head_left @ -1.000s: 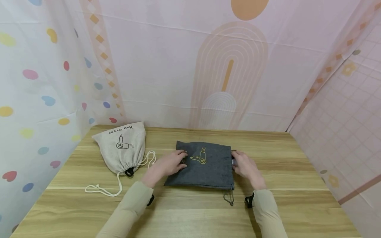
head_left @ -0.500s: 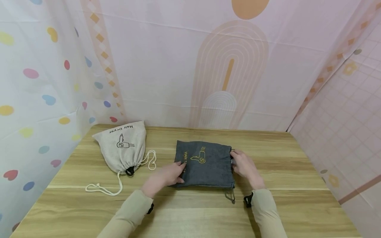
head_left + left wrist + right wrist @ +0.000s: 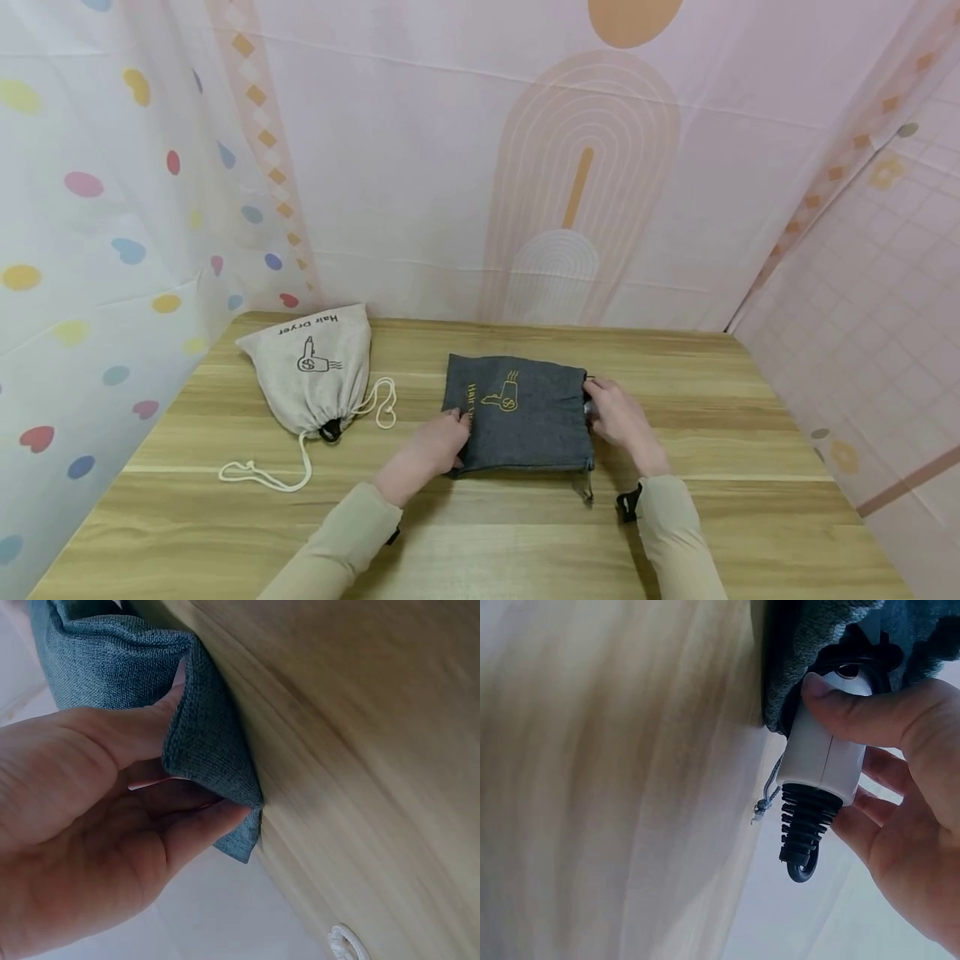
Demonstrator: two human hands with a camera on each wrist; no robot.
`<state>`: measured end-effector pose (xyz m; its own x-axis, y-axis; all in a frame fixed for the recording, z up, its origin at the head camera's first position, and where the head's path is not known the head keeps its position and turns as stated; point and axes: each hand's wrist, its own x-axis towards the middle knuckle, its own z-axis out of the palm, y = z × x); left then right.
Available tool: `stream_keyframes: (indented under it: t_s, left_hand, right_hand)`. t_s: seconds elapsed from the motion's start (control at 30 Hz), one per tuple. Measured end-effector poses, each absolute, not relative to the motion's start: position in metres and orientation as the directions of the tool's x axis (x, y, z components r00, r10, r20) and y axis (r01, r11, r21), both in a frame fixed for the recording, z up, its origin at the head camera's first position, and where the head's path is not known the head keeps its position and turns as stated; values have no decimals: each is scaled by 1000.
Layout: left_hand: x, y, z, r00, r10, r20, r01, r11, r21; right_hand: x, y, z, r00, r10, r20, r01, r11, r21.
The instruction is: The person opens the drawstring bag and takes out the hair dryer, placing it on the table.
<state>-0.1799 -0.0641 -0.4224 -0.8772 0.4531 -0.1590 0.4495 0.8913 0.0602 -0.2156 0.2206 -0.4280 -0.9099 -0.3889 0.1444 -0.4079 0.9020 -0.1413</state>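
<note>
A dark grey drawstring bag (image 3: 525,429) with a yellow hair dryer print lies flat on the table. My left hand (image 3: 441,442) grips its closed end near the front corner; in the left wrist view the cloth (image 3: 214,742) folds between thumb and fingers. At the bag's mouth on the right, my right hand (image 3: 618,417) holds the white handle of a hair dryer (image 3: 821,754). A ribbed black cord guard sticks out from the handle's end, and a black cord shows by the opening. The rest of the dryer is hidden inside the bag.
A filled light beige drawstring bag (image 3: 318,375) stands at the back left, its white cord (image 3: 262,479) trailing over the wooden table (image 3: 517,558). Patterned curtains (image 3: 420,167) hang behind the table and along both sides.
My left hand has slid from the top of the dark bag toward its front left corner and now grips the edge there. The right hand stays nearly in place at the mouth.
</note>
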Motion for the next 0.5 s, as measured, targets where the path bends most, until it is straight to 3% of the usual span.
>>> stream_keyframes:
  t_s: [0.5]
  left_hand:
    - [-179, -61, -423, -886, 421, -196, 421, 906, 44]
  right_hand:
    - [-216, 229, -428, -893, -414, 174, -440, 884, -156]
